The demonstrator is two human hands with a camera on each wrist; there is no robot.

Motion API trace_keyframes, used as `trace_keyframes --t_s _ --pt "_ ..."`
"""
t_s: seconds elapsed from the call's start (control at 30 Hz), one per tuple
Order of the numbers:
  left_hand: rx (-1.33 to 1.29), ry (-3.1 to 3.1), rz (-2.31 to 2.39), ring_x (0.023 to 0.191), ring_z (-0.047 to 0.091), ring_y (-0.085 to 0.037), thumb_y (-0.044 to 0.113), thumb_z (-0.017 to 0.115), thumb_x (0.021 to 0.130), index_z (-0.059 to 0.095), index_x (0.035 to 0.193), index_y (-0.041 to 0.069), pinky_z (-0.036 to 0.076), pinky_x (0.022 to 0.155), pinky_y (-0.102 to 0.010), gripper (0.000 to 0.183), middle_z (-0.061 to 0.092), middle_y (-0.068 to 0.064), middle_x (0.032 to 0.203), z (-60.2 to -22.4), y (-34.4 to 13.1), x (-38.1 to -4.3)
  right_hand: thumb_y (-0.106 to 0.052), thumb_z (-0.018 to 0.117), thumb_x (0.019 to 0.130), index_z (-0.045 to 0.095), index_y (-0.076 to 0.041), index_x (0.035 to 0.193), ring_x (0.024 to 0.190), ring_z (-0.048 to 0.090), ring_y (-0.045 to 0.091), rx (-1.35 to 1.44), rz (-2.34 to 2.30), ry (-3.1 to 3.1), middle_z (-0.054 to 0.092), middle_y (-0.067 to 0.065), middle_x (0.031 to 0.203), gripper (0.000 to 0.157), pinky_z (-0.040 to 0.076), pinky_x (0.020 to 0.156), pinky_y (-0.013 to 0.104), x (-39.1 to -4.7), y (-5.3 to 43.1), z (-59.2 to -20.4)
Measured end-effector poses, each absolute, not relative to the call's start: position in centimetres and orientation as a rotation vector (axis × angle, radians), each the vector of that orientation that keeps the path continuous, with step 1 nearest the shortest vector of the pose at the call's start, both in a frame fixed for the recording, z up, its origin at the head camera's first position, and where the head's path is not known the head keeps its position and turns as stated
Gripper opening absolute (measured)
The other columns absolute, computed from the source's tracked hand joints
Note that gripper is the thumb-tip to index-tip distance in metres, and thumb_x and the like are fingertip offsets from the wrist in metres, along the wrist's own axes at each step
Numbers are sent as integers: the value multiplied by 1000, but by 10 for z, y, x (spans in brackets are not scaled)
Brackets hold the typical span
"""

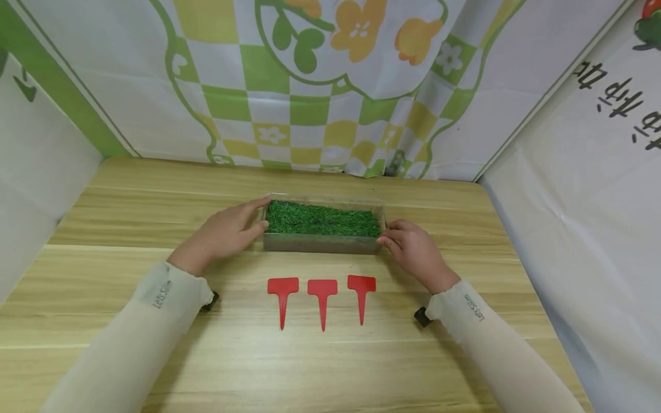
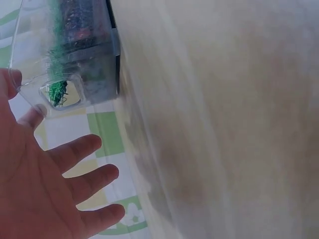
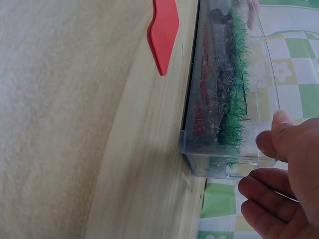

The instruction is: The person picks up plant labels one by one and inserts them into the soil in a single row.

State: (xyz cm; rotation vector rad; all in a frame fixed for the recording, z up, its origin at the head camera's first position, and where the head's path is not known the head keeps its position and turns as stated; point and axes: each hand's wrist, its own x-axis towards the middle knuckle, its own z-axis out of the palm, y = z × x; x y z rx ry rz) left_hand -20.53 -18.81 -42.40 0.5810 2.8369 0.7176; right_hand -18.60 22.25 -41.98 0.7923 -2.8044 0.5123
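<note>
A clear plastic box [image 1: 322, 245] with green artificial grass [image 1: 322, 219] inside stands on the table. At its left end, my left hand [image 1: 224, 232] touches the rim with thumb and index finger; the left wrist view shows the remaining fingers spread and apart from the box. My right hand [image 1: 413, 249] pinches the upper edge of the right end between thumb and curled index finger, best seen in the right wrist view. Three red T-shaped plant labels [image 1: 322, 288] lie in a row in front of the box, stems pointing towards me. Neither hand touches them.
The wooden table [image 1: 232, 367] reaches back to a checked, flowered cloth [image 1: 310, 109]. White cloth walls [image 1: 583, 189] flank it on both sides. Through the box's side, dark and red bits show below the grass.
</note>
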Motion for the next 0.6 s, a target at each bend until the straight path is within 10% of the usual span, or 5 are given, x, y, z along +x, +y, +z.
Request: trace_keyframes --t_s 0.6 --pt "523 2739 811 151 20 -43 56 27 106 3 162 36 23 116 -66 64 13 -11 168 -430 -187 -202 -27 70 95 79 -6 105 100 68 27 785 504 -2843 70 11 110 25 56 89 44 -186 224 -417"
